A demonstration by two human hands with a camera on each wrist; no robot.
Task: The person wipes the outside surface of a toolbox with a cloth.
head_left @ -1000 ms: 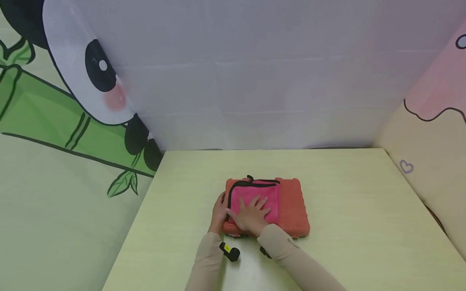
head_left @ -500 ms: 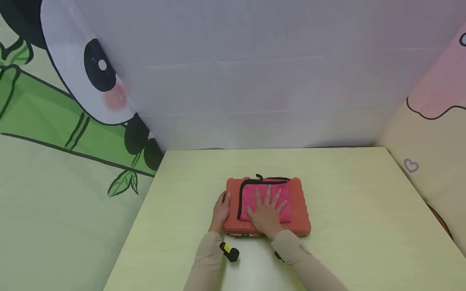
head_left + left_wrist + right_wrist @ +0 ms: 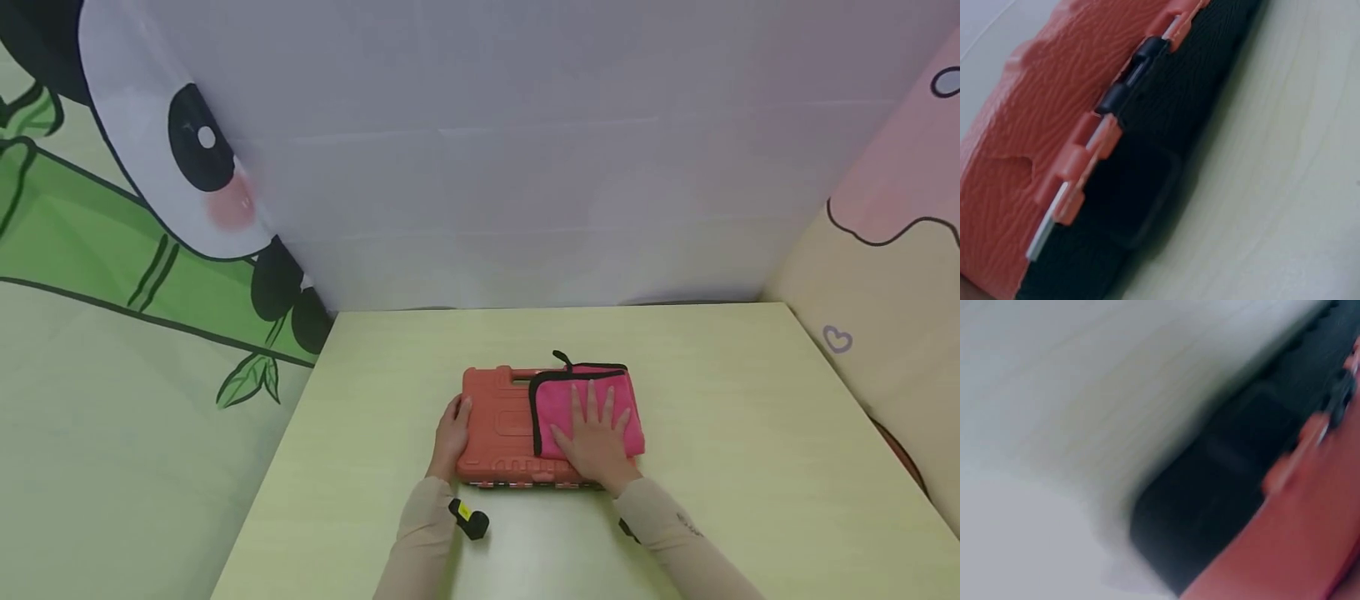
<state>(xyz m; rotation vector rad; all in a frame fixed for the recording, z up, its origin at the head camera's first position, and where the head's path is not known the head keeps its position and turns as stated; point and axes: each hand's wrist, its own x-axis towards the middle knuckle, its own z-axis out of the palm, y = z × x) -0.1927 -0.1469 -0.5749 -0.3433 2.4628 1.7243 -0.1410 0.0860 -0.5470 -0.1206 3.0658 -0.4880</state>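
Note:
An orange-red hard plastic case (image 3: 495, 433) with a carry handle on its far side lies on the table. In the left wrist view its dark lower half (image 3: 1147, 169) and metal-pinned hinges (image 3: 1072, 169) show along the near side. My left hand (image 3: 452, 437) holds the case's left edge. A pink zippered pouch (image 3: 553, 417) with black trim lies over the right part of the case. My right hand (image 3: 596, 437) rests flat on this pouch, fingers spread and straight. In the right wrist view the case's near corner (image 3: 1172, 531) is blurred.
The pale table (image 3: 360, 400) reaches back to a light fabric wall (image 3: 525, 192). Printed cartoon walls stand at both sides. A small black device with a yellow label (image 3: 469, 518) sits at my left wrist, and another dark one (image 3: 628, 531) at my right.
My right hand has slid the pink pouch to the right across the case, baring the case's left part and handle. The left hand has stayed at the left edge.

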